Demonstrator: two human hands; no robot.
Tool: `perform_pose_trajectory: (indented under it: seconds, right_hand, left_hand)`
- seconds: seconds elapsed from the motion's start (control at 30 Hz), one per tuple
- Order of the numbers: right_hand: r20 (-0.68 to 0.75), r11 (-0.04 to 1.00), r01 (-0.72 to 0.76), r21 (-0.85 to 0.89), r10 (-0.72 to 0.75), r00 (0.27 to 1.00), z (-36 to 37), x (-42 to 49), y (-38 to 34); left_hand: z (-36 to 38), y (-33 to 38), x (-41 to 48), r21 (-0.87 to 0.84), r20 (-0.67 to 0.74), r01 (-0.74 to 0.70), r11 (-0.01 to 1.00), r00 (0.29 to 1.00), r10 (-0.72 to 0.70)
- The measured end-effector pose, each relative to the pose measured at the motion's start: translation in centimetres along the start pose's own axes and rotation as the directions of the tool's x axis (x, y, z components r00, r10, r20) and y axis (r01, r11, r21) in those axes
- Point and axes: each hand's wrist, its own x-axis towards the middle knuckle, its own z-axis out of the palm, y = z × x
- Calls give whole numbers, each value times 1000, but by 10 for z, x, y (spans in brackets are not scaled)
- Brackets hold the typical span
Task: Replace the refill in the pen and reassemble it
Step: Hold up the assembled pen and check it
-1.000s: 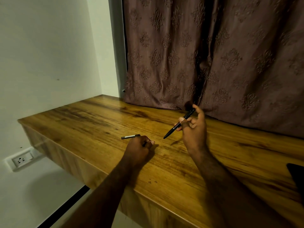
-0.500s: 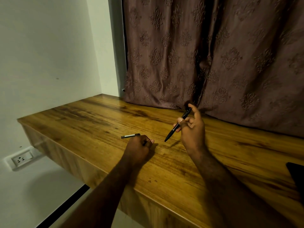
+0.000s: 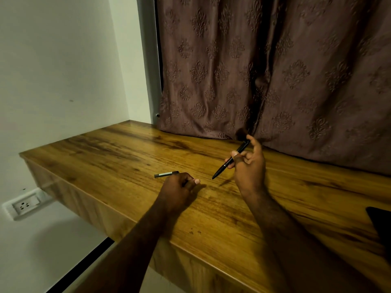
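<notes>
While the right hand (image 3: 249, 166) pinches the pen (image 3: 230, 160) mid-barrel above the desk (image 3: 127, 153), tip down, the left hand (image 3: 179, 187) rests fisted beside a grey piece (image 3: 166, 174); its contents are hidden. Light, stiff, slick: best gripped either side of its joint.

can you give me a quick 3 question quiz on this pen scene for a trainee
1. True or false: the right hand holds the black pen above the wooden table, tip pointing down towards it.
2. What does the left hand rest on?
A. the curtain
B. the table
C. the wall socket
3. Fill in: the small grey pen part lies on the table just beyond the ____ hand.

Key: 1 true; 2 B; 3 left. Whether the left hand's fingers actually grip the grey part cannot be told; its near end is hidden behind them.
</notes>
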Motion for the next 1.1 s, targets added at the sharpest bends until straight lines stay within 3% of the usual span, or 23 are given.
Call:
perform_pose_trajectory:
  seconds: [0.47,1.1]
  right_hand:
    - [7,988,-96,122,96,995,1,1,-5]
    - [-24,991,-100,93,103,994,0,-1,-4]
  left_hand:
    - [-1,6,-3,-182,41,51,982,998,-44]
    - [-7,24,-13,-357,49,105,928,994,-94]
